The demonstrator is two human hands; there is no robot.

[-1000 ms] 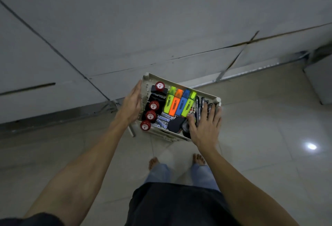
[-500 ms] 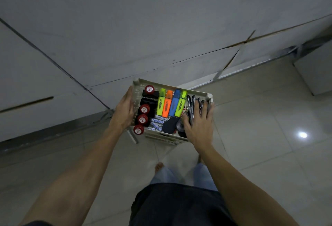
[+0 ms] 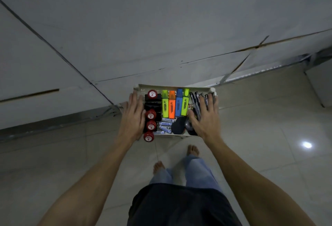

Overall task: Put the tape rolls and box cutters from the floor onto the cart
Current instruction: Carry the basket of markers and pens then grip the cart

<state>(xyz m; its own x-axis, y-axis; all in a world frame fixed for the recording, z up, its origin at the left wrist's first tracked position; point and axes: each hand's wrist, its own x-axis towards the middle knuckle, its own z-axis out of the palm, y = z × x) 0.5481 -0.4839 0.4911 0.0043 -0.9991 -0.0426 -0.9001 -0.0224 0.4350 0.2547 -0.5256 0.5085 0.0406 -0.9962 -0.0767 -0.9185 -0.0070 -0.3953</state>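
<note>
Below the grey panelled wall (image 3: pixel 161 28), a pale glossy tiled floor (image 3: pixel 260 136) is spread out, with open room to the right as far as a white cabinet edge (image 3: pixel 319 84) and to the left along the wall's foot. Above the floor, a shallow white rectangular plastic tray (image 3: pixel 172 87) is held up close to the wall, its far rim nearly level. It is flanked by both hands: the left hand (image 3: pixel 133 116) is laid flat against the left rim with fingers straight, and the right hand (image 3: pixel 206 118) is spread flat over the right side, fingers apart, on a bundle of dark pens (image 3: pixel 195 103). Four highlighters (image 3: pixel 175 103), in yellow-green, orange and blue, are lined up at the middle, red-capped black stamps (image 3: pixel 151 115) along the left edge, small batteries (image 3: pixel 165 124) near the front. Tape rolls and box cutters cannot be made out.
</note>
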